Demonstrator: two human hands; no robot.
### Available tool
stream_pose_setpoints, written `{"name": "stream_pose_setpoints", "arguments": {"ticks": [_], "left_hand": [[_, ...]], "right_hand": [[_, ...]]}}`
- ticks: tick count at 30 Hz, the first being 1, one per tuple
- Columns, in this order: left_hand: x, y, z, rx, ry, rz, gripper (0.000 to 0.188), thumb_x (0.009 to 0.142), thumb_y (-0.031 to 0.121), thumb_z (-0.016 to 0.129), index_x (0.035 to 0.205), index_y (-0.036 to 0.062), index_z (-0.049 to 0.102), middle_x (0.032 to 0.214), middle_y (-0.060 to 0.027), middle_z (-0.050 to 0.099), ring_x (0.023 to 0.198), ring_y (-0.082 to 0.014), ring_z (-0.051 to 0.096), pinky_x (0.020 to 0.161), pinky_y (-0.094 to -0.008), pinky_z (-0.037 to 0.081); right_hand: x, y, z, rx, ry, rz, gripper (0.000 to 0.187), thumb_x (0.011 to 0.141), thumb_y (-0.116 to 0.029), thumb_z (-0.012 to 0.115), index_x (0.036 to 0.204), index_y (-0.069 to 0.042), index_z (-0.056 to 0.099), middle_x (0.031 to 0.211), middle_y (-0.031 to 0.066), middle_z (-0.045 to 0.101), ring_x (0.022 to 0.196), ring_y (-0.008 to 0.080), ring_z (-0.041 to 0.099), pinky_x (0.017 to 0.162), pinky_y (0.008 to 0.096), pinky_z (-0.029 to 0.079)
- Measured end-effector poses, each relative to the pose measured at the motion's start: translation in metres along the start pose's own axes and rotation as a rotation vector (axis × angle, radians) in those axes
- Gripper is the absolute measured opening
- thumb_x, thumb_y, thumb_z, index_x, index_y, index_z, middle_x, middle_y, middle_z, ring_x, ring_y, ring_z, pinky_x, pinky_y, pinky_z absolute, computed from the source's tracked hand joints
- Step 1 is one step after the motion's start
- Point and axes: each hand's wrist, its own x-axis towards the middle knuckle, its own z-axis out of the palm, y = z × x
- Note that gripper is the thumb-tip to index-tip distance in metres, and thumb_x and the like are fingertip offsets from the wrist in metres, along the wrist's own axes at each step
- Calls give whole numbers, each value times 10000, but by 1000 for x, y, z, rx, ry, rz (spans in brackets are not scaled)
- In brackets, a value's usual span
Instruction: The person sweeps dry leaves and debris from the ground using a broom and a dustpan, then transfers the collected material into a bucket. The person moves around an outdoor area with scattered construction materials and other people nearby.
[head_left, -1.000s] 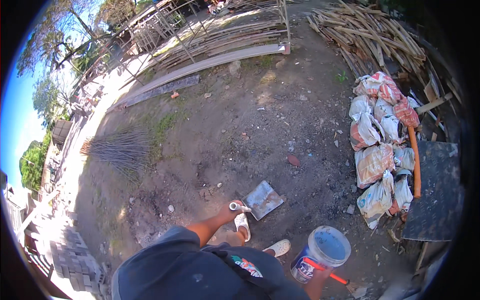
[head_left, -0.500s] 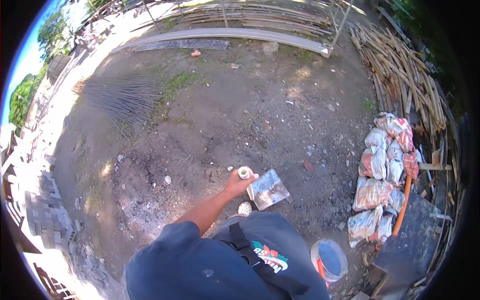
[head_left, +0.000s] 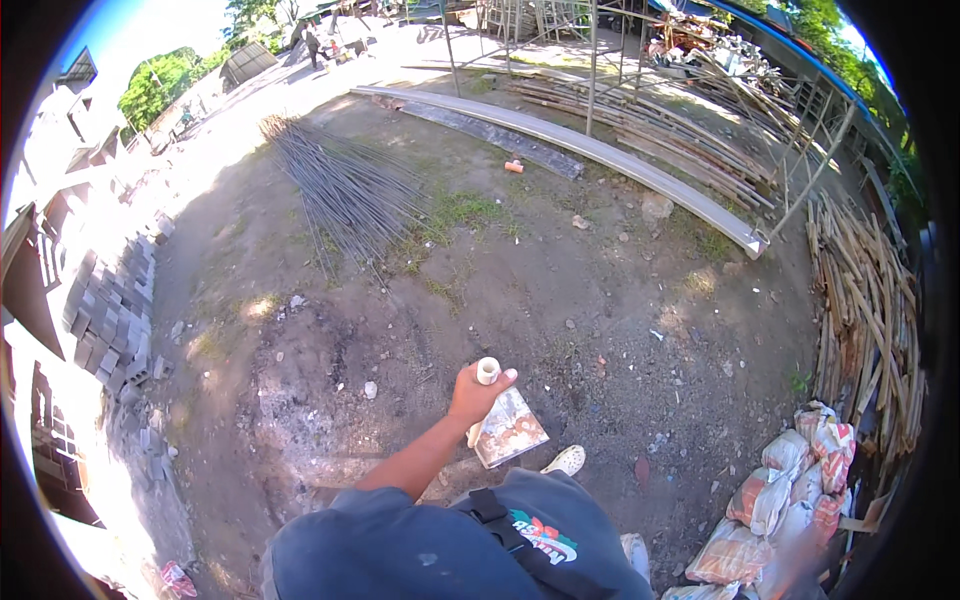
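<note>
My left hand (head_left: 479,396) reaches out in front of my body, its fingers closed round a pale tube-shaped handle (head_left: 488,371) whose hollow end points up. Just below the fist shows a flat, roughly rectangular plate (head_left: 511,430), grey with whitish and rusty-brown stains. Plate and handle look like one hand tool, but the fist hides where they join. At the lower right, a blurred brownish shape (head_left: 800,555) in front of the filled bags (head_left: 745,552) appears to be my right hand. Its fingers are smeared by motion, and whether it holds anything does not show.
Bundled thin rods (head_left: 345,190) lie on the dirt ahead left. Grey blocks (head_left: 115,310) are stacked at far left. A long pale beam (head_left: 600,155) crosses the far side, near upright poles (head_left: 591,70). Piled timber strips (head_left: 868,330) lie right. My light-coloured shoe (head_left: 567,460) is on the ground.
The view has tilted up and swung left, so the rods and bags sit further right. The bucket at lower right has left the picture. My left hand keeps hold of the plate tool, now turned differently.
</note>
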Motion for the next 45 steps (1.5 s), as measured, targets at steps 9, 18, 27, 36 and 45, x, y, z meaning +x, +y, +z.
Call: {"name": "stream_pose_setpoints", "arguments": {"ticks": [9, 18, 27, 36, 45], "left_hand": [[122, 11, -15, -95, 510, 62, 291, 849, 197, 835, 728, 98, 590, 709, 71, 561, 654, -49, 482, 605, -265, 405], [294, 31, 53, -90, 626, 11, 268, 852, 190, 829, 757, 98, 596, 709, 65, 551, 655, -59, 488, 597, -268, 384], [498, -42, 190, -50, 161, -48, 253, 874, 189, 812, 796, 96, 590, 729, 30, 557, 663, -76, 484, 612, -270, 387], [564, -37, 294, 166, -310, -19, 232, 890, 172, 790, 817, 110, 579, 765, 52, 531, 716, -67, 474, 643, -257, 403], [641, 4, 446, 167, -445, -16, 163, 853, 81, 786, 887, 77, 627, 943, -47, 693, 831, -104, 621, 722, -266, 508]], "right_hand": [[107, 7, 212, -38, -82, 125, 492, 1010, -380, 485, 1259, 26, 362, 1180, 156, 507, 1060, 316, 561, 892, 495, 500], [199, -42, 295, 44, 106, 20, 617, 1014, -411, 489, 1377, 49, 293, 1282, 184, 481, 1147, 351, 555, 973, 526, 500], [242, -59, 326, 470, 678, -118, 684, 999, -409, 544, 1492, -11, 286, 1432, 181, 445, 1243, 352, 545, 1076, 558, 457], [236, -42, 398, 402, 807, -118, 603, 984, -357, 603, 1405, 33, 417, 1364, 168, 536, 1207, 330, 582, 1059, 519, 474], [317, -20, 480, 345, 713, 1, 311, 978, -340, 598, 965, -47, 496, 837, 80, 534, 630, 201, 511, 540, 398, 443]]}}
